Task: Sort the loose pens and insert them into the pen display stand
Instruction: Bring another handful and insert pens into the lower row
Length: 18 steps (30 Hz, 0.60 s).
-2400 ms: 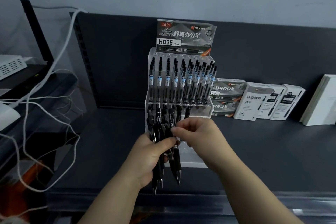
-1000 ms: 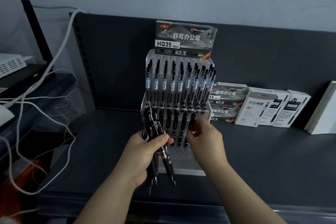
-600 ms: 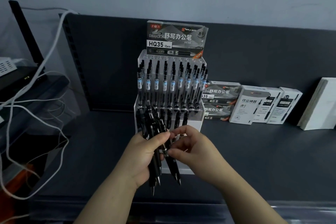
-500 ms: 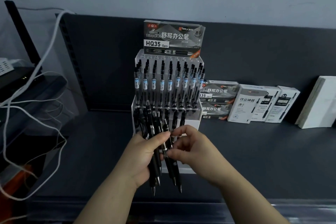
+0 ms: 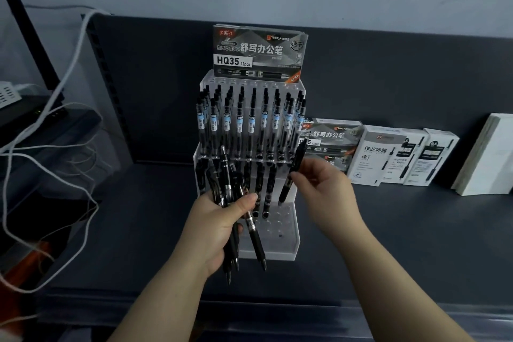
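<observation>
we see a single black pen (image 5: 285, 189) pinched between the thumb and fingertips of the right hand (image 5: 324, 186), tilted with its tip down and poised just over the right side of the lower tier of the clear pen display stand (image 5: 287, 233); we cannot tell whether the tip has entered a hole. the other fingers of that hand curl loosely behind the pen. just left of it, the left hand (image 5: 219, 222) grips a bundle of loose black pens (image 5: 227, 183), fingers and thumb wrapped around their middles, tips pointing down below the palm and clicker ends fanning up in front of the stand. a few pens (image 5: 263, 184) stand in the lower tier between the two hands, and the upper tiers are filled with upright pens with blue-and-white labels (image 5: 251, 122). a dark pen box marked hq35 (image 5: 259, 54) sits on top of the stand. the stand rests on a dark grey shelf (image 5: 402, 230) with a dark back panel. to the right, near the stand, lie stacked dark pen boxes (image 5: 333, 137), then white boxes (image 5: 388, 153) and a white stack (image 5: 497, 155) leaning at the edge. at far left, white cables (image 5: 75, 64) trail over dark equipment.
</observation>
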### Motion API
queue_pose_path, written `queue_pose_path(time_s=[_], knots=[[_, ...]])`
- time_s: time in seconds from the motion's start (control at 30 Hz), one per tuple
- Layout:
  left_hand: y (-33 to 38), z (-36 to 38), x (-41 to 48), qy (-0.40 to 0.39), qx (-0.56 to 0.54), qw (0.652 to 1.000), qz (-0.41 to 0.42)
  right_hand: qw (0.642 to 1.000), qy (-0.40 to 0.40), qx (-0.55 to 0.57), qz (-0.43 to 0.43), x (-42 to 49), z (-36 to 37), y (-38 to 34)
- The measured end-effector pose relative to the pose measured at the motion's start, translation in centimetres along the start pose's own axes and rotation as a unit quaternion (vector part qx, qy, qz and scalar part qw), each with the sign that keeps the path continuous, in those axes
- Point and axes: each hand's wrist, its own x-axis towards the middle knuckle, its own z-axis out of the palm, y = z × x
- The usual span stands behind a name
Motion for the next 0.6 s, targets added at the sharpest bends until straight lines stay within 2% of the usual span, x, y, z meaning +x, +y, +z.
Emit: queue_pose_path(time_s=[0.13, 0.27, 0.6], knots=[[-0.1, -0.2, 0.2, 0.012, 0.004, 1.000, 0.002, 0.997, -0.023, -0.068, -0.031, 0.2, 0.8, 0.9], [-0.1, -0.2, 0.3, 0.019, 0.007, 1.000, -0.001, 0.994, -0.042, -0.092, -0.039, 0.1, 1.5, 2.0], [-0.4, -0.3, 0.6, 0.016, 0.011, 1.000, -0.004, 0.989, -0.024, -0.143, 0.024, -1.0, 2.9, 3.4]])
